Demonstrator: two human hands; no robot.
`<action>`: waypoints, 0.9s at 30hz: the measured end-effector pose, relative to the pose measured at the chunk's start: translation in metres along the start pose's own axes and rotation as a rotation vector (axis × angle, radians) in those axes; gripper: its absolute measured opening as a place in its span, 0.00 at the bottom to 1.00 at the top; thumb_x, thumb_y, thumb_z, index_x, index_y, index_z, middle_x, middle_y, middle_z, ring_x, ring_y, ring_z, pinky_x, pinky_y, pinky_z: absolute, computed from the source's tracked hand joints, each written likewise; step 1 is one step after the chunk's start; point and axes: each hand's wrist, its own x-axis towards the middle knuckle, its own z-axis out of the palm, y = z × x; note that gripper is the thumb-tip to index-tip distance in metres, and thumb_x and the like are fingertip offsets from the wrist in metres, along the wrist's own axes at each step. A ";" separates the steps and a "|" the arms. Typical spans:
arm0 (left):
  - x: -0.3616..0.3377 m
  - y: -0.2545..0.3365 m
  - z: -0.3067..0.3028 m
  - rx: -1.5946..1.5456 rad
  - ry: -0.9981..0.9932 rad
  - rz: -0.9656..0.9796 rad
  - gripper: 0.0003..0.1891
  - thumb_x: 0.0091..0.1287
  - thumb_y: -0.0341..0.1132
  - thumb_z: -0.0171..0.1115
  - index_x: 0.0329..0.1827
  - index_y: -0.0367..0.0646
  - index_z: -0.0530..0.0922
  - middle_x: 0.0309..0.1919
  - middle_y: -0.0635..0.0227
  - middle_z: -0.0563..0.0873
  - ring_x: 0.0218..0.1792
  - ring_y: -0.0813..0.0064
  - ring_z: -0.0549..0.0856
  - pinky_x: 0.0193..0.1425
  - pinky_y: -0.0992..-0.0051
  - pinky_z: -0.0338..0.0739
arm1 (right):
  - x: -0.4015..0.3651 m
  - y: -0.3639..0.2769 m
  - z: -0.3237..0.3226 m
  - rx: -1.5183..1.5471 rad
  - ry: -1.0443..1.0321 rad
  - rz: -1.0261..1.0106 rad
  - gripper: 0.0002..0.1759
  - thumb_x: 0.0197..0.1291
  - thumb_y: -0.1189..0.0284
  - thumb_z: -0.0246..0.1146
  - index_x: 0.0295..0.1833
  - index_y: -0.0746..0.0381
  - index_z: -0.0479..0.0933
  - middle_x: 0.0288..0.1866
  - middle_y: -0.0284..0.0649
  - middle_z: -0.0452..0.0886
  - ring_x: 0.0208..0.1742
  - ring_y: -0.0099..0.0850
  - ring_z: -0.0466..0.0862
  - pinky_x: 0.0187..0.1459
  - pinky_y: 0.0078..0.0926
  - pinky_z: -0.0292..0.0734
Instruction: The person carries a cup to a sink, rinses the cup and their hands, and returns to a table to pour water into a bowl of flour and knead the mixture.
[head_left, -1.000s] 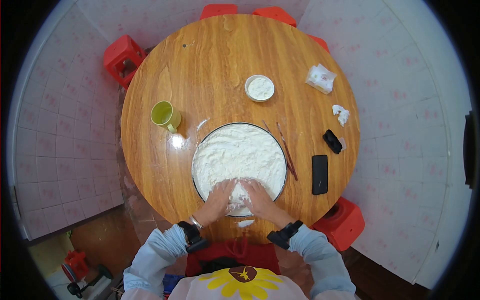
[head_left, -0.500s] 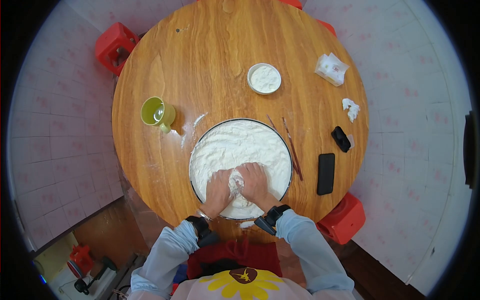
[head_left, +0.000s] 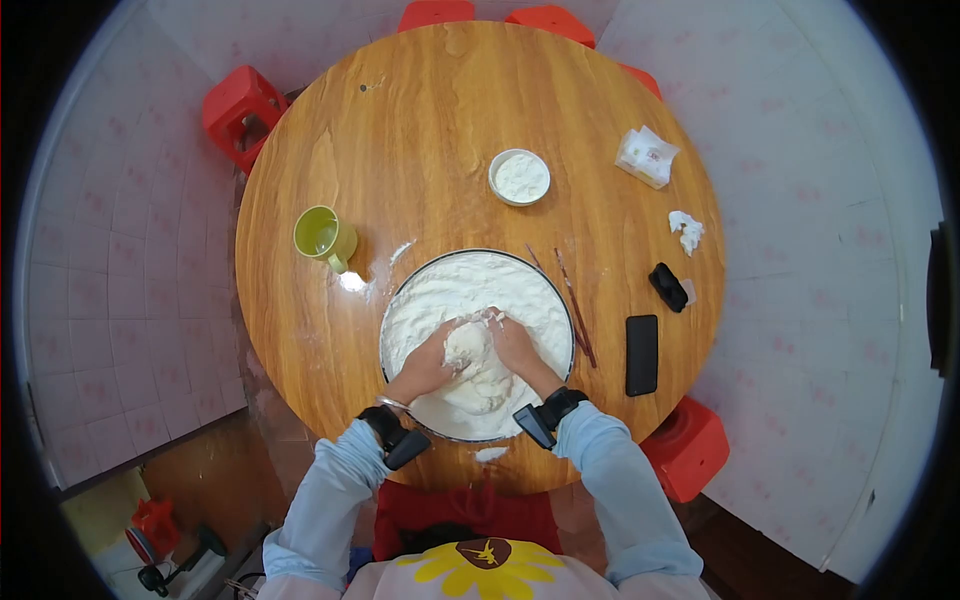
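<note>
A wide round basin [head_left: 382, 350] with a dark rim sits on the table in front of me, spread with white flour [head_left: 470, 278]. In its near half is a pale, lumpy mass of dough [head_left: 478, 372]. My left hand [head_left: 428, 363] grips the left side of the dough, fingers curled around its far edge. My right hand [head_left: 513, 343] holds the opposite side, its fingertips whitened and bent over the top. Some fingertips are hidden by the dough.
Beyond the basin stands a bowl of flour [head_left: 521, 178]; a green mug [head_left: 325, 236] is at the left. Chopsticks [head_left: 577, 315] lie right of the basin, near a black phone [head_left: 642, 355], a black object [head_left: 667, 288], crumpled tissue [head_left: 686, 231] and a tissue pack [head_left: 647, 157]. Red stools [head_left: 688, 450] surround the table.
My hands have moved apart from close together on top of the dough to its two sides, exposing more of it. The camera view has shifted slightly.
</note>
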 end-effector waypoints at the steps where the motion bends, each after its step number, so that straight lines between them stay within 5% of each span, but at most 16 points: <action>1: -0.002 -0.002 -0.003 -0.145 -0.004 0.126 0.35 0.55 0.37 0.67 0.64 0.36 0.63 0.55 0.52 0.75 0.56 0.58 0.76 0.59 0.68 0.70 | -0.001 0.000 -0.006 0.045 -0.047 0.054 0.15 0.66 0.63 0.51 0.47 0.63 0.76 0.40 0.53 0.80 0.44 0.51 0.79 0.46 0.41 0.72; 5: -0.016 0.013 -0.014 -0.106 -0.140 0.088 0.39 0.55 0.43 0.69 0.66 0.35 0.62 0.56 0.50 0.73 0.58 0.58 0.73 0.64 0.69 0.65 | -0.016 -0.016 -0.018 0.082 -0.113 0.065 0.16 0.67 0.63 0.50 0.46 0.63 0.76 0.40 0.56 0.81 0.45 0.51 0.80 0.47 0.42 0.72; 8: -0.023 0.035 -0.019 -0.217 -0.293 -0.203 0.39 0.54 0.47 0.71 0.64 0.34 0.64 0.55 0.47 0.73 0.58 0.54 0.72 0.63 0.69 0.65 | -0.028 -0.019 -0.014 0.100 -0.104 0.067 0.14 0.66 0.65 0.52 0.47 0.62 0.76 0.40 0.53 0.80 0.45 0.49 0.79 0.47 0.41 0.72; 10: -0.033 0.024 -0.004 -0.128 -0.138 0.079 0.42 0.52 0.50 0.72 0.64 0.35 0.63 0.55 0.45 0.72 0.59 0.50 0.71 0.65 0.66 0.63 | -0.048 -0.027 -0.005 0.030 -0.020 -0.037 0.13 0.64 0.66 0.53 0.47 0.63 0.75 0.41 0.52 0.79 0.46 0.49 0.77 0.48 0.41 0.71; 14: -0.054 0.024 0.010 0.032 -0.041 0.199 0.43 0.50 0.49 0.72 0.64 0.35 0.61 0.58 0.44 0.69 0.60 0.45 0.68 0.65 0.58 0.61 | -0.080 -0.036 0.002 -0.112 0.083 -0.237 0.16 0.59 0.70 0.58 0.52 0.65 0.71 0.44 0.50 0.74 0.49 0.47 0.73 0.50 0.40 0.68; 16: -0.068 0.033 0.014 0.330 0.041 0.177 0.44 0.48 0.42 0.74 0.66 0.36 0.59 0.60 0.45 0.66 0.60 0.43 0.66 0.65 0.52 0.60 | -0.091 -0.045 0.007 -0.192 0.113 -0.301 0.22 0.55 0.69 0.61 0.55 0.63 0.69 0.45 0.48 0.74 0.48 0.46 0.73 0.49 0.40 0.67; 22: -0.074 0.026 0.030 0.286 0.117 0.096 0.44 0.42 0.28 0.71 0.66 0.37 0.60 0.59 0.46 0.66 0.59 0.43 0.65 0.63 0.52 0.61 | -0.094 -0.034 0.025 -0.331 0.167 -0.353 0.25 0.48 0.70 0.63 0.54 0.63 0.71 0.45 0.47 0.75 0.47 0.46 0.75 0.48 0.41 0.68; 27: -0.054 0.024 0.029 0.268 0.140 0.037 0.41 0.41 0.27 0.70 0.63 0.37 0.63 0.55 0.47 0.68 0.55 0.45 0.68 0.59 0.54 0.64 | -0.073 -0.024 0.028 -0.345 0.229 -0.427 0.23 0.48 0.71 0.62 0.53 0.62 0.72 0.43 0.46 0.76 0.44 0.44 0.75 0.45 0.40 0.68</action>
